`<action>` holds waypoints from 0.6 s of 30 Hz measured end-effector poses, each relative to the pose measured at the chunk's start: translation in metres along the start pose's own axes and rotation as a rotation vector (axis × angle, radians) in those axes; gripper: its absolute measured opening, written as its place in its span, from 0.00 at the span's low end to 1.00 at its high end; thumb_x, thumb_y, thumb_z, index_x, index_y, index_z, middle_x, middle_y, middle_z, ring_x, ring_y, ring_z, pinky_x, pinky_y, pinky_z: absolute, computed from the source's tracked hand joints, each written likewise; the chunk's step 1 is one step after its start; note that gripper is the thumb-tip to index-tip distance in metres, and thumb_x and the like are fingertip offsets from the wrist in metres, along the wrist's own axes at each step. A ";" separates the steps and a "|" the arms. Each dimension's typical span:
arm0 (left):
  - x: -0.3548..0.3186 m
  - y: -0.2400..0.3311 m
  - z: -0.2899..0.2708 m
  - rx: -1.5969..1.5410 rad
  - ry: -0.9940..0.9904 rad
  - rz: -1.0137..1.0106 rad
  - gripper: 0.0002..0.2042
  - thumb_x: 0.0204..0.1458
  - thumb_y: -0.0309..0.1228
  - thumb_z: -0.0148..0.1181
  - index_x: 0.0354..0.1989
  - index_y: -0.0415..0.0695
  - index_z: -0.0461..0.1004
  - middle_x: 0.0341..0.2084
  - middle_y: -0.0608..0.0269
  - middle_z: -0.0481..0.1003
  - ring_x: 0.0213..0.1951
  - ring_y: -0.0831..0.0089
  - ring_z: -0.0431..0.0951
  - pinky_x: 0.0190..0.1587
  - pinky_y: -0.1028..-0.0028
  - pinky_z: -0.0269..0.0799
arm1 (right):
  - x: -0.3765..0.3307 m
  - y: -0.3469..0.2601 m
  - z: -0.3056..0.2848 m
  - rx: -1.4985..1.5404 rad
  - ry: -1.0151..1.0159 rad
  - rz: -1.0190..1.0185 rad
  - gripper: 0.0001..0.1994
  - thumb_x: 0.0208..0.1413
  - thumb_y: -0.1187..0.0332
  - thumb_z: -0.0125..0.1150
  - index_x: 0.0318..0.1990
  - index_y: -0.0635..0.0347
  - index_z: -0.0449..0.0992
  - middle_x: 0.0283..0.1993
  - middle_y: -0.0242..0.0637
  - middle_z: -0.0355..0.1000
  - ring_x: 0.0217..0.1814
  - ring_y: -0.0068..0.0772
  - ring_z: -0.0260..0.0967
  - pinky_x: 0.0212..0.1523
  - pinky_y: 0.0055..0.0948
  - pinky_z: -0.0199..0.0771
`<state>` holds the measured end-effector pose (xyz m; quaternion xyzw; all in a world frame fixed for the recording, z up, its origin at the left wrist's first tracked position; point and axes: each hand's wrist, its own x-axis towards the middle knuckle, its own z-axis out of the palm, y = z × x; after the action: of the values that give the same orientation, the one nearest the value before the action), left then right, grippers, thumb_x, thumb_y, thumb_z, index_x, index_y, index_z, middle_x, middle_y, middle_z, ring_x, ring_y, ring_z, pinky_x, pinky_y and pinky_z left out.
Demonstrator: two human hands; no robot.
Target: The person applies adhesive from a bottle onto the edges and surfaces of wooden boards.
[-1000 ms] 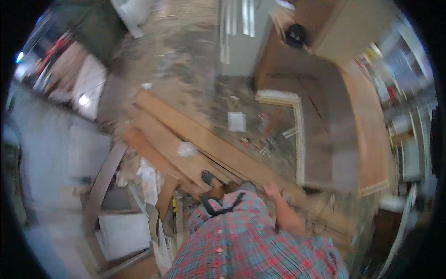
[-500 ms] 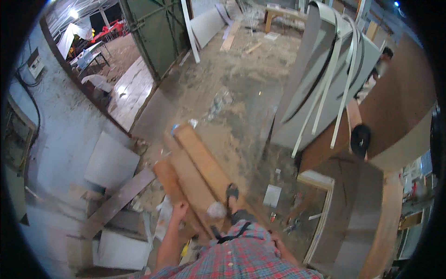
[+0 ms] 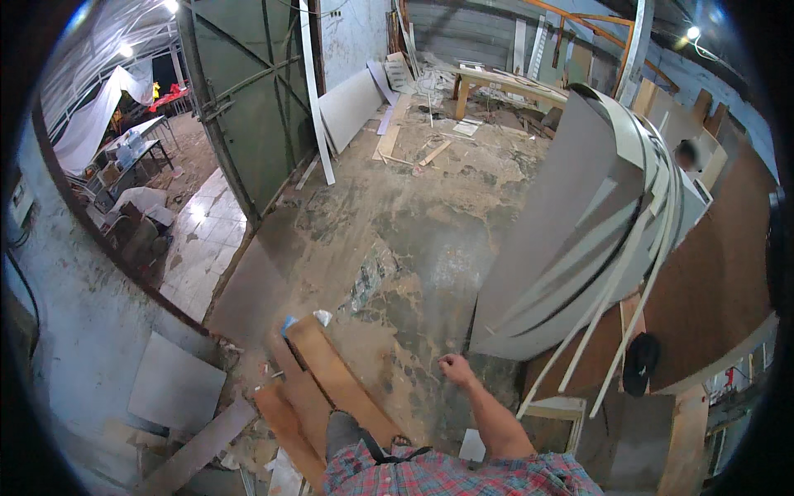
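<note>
While the person is stepping along the planks (image 3: 331,388) by the floor's near edge, the right hand (image 3: 452,366) is swinging loosely curled and holding nothing, nearest the leaning grey panel (image 3: 562,231) farther off; the left hand is out of view; keeping footing centred matters.

This is a wood workshop. Brown wooden planks (image 3: 331,388) lie near on the dusty concrete floor (image 3: 413,240). Big grey boards (image 3: 562,223) and thin white strips (image 3: 628,273) lean on the right. A wooden bench (image 3: 504,87) stands far back, with scraps of board around it. A big green metal door (image 3: 248,107) is on the left.
</note>
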<state>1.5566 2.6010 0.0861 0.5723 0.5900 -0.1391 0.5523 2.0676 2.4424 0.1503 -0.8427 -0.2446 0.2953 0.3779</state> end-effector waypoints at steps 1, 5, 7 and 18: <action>0.013 0.018 -0.008 -0.001 -0.002 0.003 0.11 0.52 0.34 0.62 0.34 0.37 0.78 0.25 0.59 0.77 0.28 0.72 0.76 0.30 0.70 0.72 | 0.015 -0.003 0.009 -0.003 -0.020 -0.002 0.16 0.57 0.60 0.56 0.43 0.64 0.79 0.34 0.41 0.79 0.35 0.37 0.76 0.41 0.37 0.74; 0.067 0.086 -0.051 0.042 -0.022 0.001 0.11 0.51 0.34 0.62 0.34 0.37 0.78 0.25 0.58 0.77 0.28 0.72 0.76 0.31 0.70 0.72 | 0.044 0.005 0.055 0.042 -0.020 0.073 0.15 0.57 0.58 0.56 0.37 0.62 0.81 0.31 0.41 0.79 0.33 0.34 0.76 0.37 0.35 0.75; 0.096 0.111 -0.084 0.091 -0.037 -0.007 0.12 0.51 0.34 0.62 0.34 0.36 0.78 0.26 0.57 0.77 0.28 0.72 0.77 0.31 0.70 0.73 | 0.039 0.038 0.086 0.056 -0.129 0.279 0.17 0.55 0.56 0.57 0.32 0.61 0.82 0.27 0.42 0.77 0.30 0.34 0.76 0.35 0.35 0.75; 0.328 0.398 -0.289 0.074 0.213 0.084 0.13 0.53 0.36 0.58 0.36 0.38 0.78 0.27 0.58 0.78 0.27 0.70 0.79 0.27 0.68 0.73 | 0.094 0.066 0.090 0.095 -0.137 0.851 0.16 0.52 0.56 0.60 0.35 0.61 0.80 0.31 0.44 0.76 0.34 0.38 0.75 0.39 0.38 0.74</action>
<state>1.8312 3.1235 0.1081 0.6282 0.6153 -0.0759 0.4702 2.0850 2.5069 0.0213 -0.8286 0.1141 0.4908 0.2440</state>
